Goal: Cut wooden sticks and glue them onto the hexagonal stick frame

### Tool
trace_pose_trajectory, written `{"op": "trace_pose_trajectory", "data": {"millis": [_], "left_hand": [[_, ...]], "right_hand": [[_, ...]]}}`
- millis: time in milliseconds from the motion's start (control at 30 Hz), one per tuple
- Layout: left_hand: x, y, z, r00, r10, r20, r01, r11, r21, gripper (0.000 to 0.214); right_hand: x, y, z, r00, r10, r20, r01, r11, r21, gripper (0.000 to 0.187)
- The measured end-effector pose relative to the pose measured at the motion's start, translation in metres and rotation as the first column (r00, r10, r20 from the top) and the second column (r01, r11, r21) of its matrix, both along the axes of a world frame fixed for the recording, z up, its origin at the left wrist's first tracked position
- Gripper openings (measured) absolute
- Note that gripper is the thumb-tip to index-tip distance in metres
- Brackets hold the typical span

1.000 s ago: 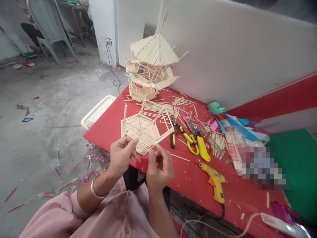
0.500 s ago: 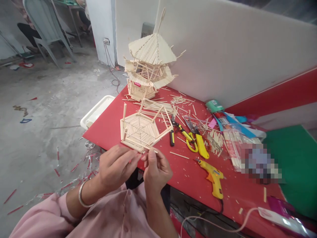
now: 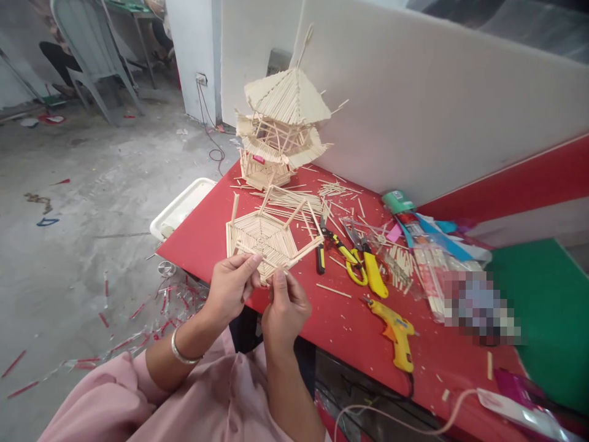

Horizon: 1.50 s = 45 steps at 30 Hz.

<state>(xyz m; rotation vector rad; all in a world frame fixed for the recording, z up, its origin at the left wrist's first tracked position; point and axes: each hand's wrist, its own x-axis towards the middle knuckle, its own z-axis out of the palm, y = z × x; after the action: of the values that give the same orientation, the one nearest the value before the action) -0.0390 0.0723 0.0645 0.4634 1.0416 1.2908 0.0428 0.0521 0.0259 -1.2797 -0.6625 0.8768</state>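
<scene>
A flat hexagonal base of thin wooden sticks [image 3: 264,236], with several upright posts at its corners, lies near the front corner of the red table [image 3: 202,236]. My left hand [image 3: 230,287] and my right hand [image 3: 284,306] meet at the base's near edge, fingers pinched together around a small stick piece that I can barely make out. Behind the base stands a tiered stick pagoda model [image 3: 280,132] with a pointed roof.
Loose sticks [image 3: 335,189], yellow-handled pliers and scissors [image 3: 363,261], a yellow glue gun [image 3: 396,334] with its cord, and stick packets [image 3: 427,258] lie to the right. A white wall panel [image 3: 437,92] backs the table. A white tray [image 3: 181,205] sits beyond the left edge.
Both hands rose slightly and moved up to the near edge of the hexagonal base, fingertips coming together there. The view shifted a little.
</scene>
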Motion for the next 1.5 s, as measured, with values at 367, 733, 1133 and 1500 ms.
{"op": "trace_pose_trajectory", "data": {"millis": [367,733,1133,1500], "left_hand": [[0.003,0.003,-0.003,0.999,0.041,0.006,-0.041,0.999,-0.001,0.042],[0.001,0.004,-0.003,0.999,0.03,-0.028,-0.03,1.0,0.002,0.043],[0.0,0.004,-0.001,0.998,0.051,-0.033,-0.05,0.998,0.027,0.045],[0.001,0.005,-0.005,0.997,0.068,-0.042,-0.066,0.997,0.035,0.043]], "right_hand": [[0.015,0.004,0.003,0.954,-0.102,0.281,0.088,0.994,0.064,0.031],[0.017,0.005,-0.001,0.935,-0.086,0.343,0.069,0.996,0.061,0.03],[0.017,0.005,0.001,0.946,-0.086,0.312,0.06,0.994,0.093,0.026],[0.018,0.005,-0.002,0.934,-0.101,0.342,0.072,0.993,0.095,0.031]]}}
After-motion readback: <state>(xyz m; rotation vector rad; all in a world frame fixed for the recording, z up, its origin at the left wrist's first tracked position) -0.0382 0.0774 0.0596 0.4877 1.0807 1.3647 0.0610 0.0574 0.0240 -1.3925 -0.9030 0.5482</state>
